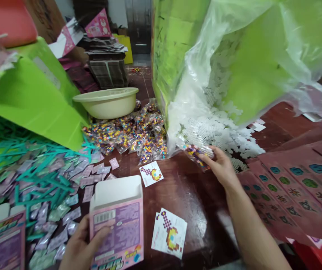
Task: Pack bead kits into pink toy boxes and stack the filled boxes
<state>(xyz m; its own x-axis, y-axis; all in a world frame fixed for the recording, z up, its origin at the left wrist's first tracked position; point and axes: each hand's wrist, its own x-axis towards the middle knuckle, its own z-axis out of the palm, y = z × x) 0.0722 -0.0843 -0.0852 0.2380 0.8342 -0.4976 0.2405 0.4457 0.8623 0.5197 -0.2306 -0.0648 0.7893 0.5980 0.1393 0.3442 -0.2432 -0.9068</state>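
Box (pixel 123 225) in left grip (pixel 79 242), right grip (pixel 221 167) pinching packet (pixel 195 153)

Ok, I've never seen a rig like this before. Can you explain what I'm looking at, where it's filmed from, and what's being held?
There is no robot here: a person works with two bare hands. The single picture comes from a camera worn on their head, looking forward and down.

The left hand holds a pink and purple cardboard box with its white-lined flap raised. The right hand holds a clear plastic bag of multicoloured small pieces; a whitish bit by its fingers is too blurred to name.

On the shiny dark reddish-brown surface lie square white printed cards, teal sticks and small pastel sachets. Behind them stands a round cream basin.
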